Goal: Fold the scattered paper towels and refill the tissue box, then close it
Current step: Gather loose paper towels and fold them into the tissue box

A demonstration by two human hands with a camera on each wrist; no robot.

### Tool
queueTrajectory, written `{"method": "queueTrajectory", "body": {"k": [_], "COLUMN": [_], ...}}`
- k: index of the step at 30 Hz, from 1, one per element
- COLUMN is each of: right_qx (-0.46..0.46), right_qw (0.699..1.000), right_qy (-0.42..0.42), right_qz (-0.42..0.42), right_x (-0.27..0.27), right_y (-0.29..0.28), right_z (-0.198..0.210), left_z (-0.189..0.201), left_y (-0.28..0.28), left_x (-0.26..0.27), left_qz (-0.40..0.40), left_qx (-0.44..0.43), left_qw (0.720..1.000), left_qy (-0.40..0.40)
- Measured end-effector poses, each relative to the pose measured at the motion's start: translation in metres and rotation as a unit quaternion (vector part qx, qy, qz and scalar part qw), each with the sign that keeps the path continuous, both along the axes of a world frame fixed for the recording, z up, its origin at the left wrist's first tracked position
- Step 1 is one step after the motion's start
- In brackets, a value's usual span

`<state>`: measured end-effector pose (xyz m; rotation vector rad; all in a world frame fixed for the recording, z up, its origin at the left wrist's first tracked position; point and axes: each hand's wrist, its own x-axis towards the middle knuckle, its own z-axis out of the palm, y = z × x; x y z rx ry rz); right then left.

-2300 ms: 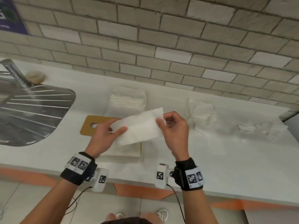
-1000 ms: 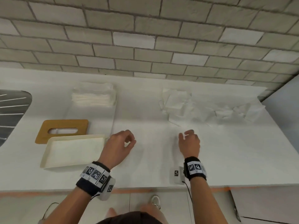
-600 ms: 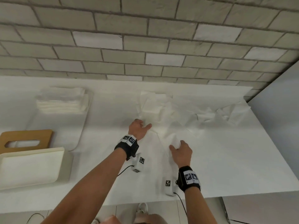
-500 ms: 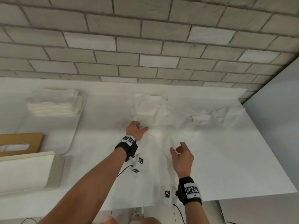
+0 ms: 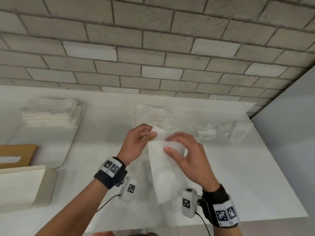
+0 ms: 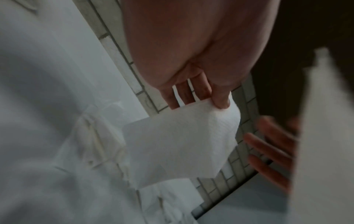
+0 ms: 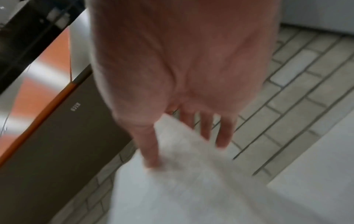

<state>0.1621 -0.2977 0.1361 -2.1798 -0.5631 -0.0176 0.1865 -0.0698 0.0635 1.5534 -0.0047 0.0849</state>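
Half a second ago both my hands were down on the counter (image 5: 238, 167) at the scattered paper towels (image 5: 221, 132); now one paper towel (image 5: 163, 167) is lifted clear of that heap and hangs between them in front of me. To my left sits the open tissue box (image 5: 25, 184), with its wooden lid (image 5: 17, 155) lying just behind it and a folded stack (image 5: 49, 114) further back. My left hand (image 5: 136, 143) pinches the sheet's upper corner between thumb and fingers, and my right hand (image 5: 189, 160) has its thumb on the front face with the fingers spread loosely around the far side, so it holds only lightly. I judge the sheet nearly weightless, limp and easy to tear, so it wants gentle pinches at corners, matching edge to edge before creasing.
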Motion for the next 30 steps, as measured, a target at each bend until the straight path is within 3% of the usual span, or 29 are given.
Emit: {"method": "queueTrajectory", "body": {"k": [2,6,14,20,22,27,30], "right_qx": [0.027,0.092,0.082,0.131,0.154,0.246,0.294], "right_qw": [0.998,0.992,0.993,0.987,0.983,0.964,0.946], "right_qy": [-0.017,0.005,0.006,0.047,0.065,0.084,0.111], "right_qz": [-0.061,-0.089,-0.090,-0.077,-0.076,-0.054,-0.079], "right_x": [0.007,0.010,-0.017,-0.059,-0.071,-0.104,-0.118], "right_y": [0.017,0.049,0.135,0.219,0.246,0.299,0.320], "right_z": [0.000,0.004,0.016,0.027,0.031,0.039,0.024], "left_z": [0.015,0.035,0.062,0.073,0.075,0.064,0.055], "left_y": [0.001,0.015,0.084,0.152,0.175,0.247,0.302], "left_x": [-0.013,-0.037,-0.087,-0.137,-0.155,-0.191,-0.214], "left_qz": [0.002,0.025,0.109,0.173,0.159,0.088,0.057], "left_qx": [-0.023,-0.043,-0.057,-0.068,-0.089,0.043,0.087], "left_qw": [1.000,0.998,0.990,0.980,0.981,0.995,0.993], "left_qy": [-0.021,-0.040,-0.063,-0.069,-0.064,0.005,0.048]}}
